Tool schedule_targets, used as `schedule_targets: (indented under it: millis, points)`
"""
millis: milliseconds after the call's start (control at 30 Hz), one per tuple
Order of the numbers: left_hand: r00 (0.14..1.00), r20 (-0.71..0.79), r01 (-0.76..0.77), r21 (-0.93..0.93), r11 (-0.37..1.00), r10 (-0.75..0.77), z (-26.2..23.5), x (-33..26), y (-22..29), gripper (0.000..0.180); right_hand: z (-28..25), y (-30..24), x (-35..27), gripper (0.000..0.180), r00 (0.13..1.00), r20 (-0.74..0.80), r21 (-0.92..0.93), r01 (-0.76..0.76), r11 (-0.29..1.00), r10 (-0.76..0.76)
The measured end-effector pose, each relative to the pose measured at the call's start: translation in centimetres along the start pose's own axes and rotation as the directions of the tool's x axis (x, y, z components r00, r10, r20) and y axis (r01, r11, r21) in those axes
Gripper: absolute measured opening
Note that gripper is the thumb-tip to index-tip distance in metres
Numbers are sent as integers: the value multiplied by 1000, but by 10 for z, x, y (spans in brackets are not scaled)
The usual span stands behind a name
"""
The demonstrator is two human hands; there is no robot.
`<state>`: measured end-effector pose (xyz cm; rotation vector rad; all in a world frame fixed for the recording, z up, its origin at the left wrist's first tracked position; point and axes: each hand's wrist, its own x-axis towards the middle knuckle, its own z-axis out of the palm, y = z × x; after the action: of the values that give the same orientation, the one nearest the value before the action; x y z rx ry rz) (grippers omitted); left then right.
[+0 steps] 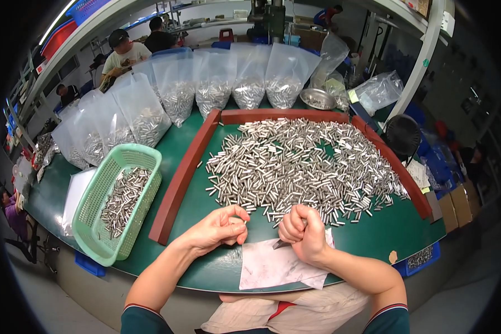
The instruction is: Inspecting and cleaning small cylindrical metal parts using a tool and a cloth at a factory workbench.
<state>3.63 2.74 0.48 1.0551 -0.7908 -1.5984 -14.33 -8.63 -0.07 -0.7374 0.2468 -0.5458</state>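
My left hand (224, 226) is closed in a pinch just in front of the pile. A small bright bit shows at its fingertips, too small to name. Across from it, my right hand (304, 232) makes a fist around a dark metal tool (281, 244); only its flat tip sticks out, toward the left. Below both hands lies a stained whitish cloth or sheet (273, 267) at the table's near edge. Beyond them spreads a heap of short silvery metal pins (295, 167) on the green tabletop (206, 261).
Dark red bars (186, 175) fence the heap on three sides. To the left stands a green perforated basket (83, 222), partly filled with pins. Clear bags of pins (209, 72) line the back, beside a metal bowl (317, 99). A black fan (402, 136) stands right. Other people are farther off.
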Motion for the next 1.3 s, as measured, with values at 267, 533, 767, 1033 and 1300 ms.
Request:
schedule_targets:
  millis: [267, 533, 767, 1033, 1300]
  points:
    - [985, -151, -42, 256, 966, 83, -4, 11, 2, 16, 0, -5, 5, 36, 1000, -12, -56, 14, 998, -15]
    - [952, -34, -135, 846, 516, 305, 38, 9, -20, 17, -4, -3, 5, 37, 997, 67, -78, 54, 995, -49]
    - [924, 38, -156, 946, 285, 381, 50, 15, -33, 18, -5, -2, -3, 39, 984, 58, -77, 170, 982, -166]
    - [912, 54, -159, 960, 229, 407, 50, 14, -38, 16, -5, 3, -8, 38, 994, -2, -39, 109, 993, -109]
    - [916, 26, -130, 963, 236, 401, 54, 16, -38, 14, -5, 1, -9, 37, 996, -28, -38, 81, 996, -82]
